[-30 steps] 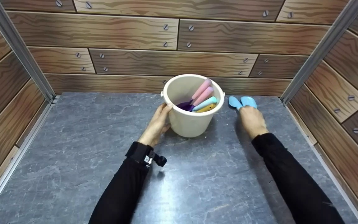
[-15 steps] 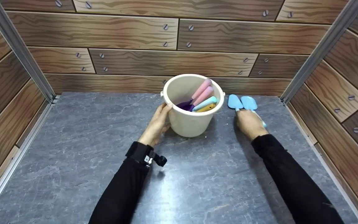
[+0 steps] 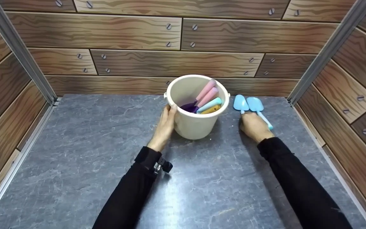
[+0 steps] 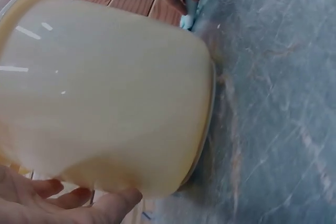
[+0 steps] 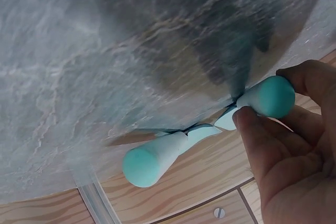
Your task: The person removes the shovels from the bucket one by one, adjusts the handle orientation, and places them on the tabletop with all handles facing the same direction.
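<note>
In the head view, a cream bucket (image 3: 193, 127) stands upright near the back wall. My left hand (image 3: 164, 127) rests against its left outer side, fingers reaching up to the rim; the left wrist view shows these fingers (image 4: 79, 198) against the wall. To the right of the bucket, two light blue toy shovels lie side by side, blades towards the back. My right hand (image 3: 255, 126) pinches the handle of the left shovel (image 3: 240, 103) between thumb and fingers, plain in the right wrist view at its teal handle end (image 5: 277, 97). Beside it lies the right shovel (image 3: 255, 104), untouched.
Inside the bucket are two pink handles (image 3: 206, 93) with purple parts below, a light blue handle (image 3: 210, 105) and a yellow item (image 3: 211, 109). Wood-patterned walls (image 3: 138, 63) enclose the grey marbled surface (image 3: 91, 136) at back and sides.
My right hand has drawn back from near the blades and shifted slightly left, leaving the right shovel's handle uncovered. The left shovel's blade now lies flatter. My left hand has shifted slightly on the bucket.
</note>
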`<state>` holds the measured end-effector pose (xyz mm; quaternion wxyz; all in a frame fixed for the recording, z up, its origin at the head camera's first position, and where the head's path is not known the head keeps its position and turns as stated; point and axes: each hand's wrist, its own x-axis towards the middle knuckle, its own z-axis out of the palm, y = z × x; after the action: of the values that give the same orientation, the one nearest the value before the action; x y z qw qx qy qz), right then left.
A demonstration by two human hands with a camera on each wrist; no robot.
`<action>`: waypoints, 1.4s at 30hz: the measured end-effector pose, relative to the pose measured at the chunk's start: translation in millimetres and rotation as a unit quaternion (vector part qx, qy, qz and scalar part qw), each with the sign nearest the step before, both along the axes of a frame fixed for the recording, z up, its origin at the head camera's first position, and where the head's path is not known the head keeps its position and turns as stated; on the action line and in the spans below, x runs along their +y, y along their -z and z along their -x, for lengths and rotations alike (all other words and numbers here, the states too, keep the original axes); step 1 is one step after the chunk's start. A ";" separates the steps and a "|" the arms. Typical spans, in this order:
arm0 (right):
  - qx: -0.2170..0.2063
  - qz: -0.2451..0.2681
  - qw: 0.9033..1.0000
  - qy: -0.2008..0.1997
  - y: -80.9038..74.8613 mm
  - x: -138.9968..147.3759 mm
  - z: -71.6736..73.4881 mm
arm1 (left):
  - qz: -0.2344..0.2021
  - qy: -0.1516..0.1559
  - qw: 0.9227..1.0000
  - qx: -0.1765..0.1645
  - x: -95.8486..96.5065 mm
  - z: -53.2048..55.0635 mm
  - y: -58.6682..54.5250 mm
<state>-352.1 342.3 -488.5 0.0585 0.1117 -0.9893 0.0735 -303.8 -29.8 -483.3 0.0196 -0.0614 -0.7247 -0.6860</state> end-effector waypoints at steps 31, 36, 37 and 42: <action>0.080 0.019 0.997 -0.012 -68.9 -20.8 -5.3 | 0.074 -0.024 0.995 0.059 5.7 0.2 7.5; 0.087 0.011 0.996 -0.025 -83.5 -23.4 -5.6 | 0.073 -0.016 0.996 0.052 6.1 -1.2 7.2; 0.091 0.009 0.995 -0.028 -86.3 -23.9 -5.7 | 0.073 -0.015 0.996 0.052 6.3 -1.5 6.9; 0.108 0.001 0.993 -0.043 -100.5 -28.9 -5.7 | 0.075 -0.015 0.995 0.057 7.0 -1.0 6.9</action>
<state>-346.4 313.4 -388.0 0.1623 0.1610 -0.9714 0.0639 -302.9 -22.8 -490.1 0.0660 -0.0911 -0.7729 -0.6244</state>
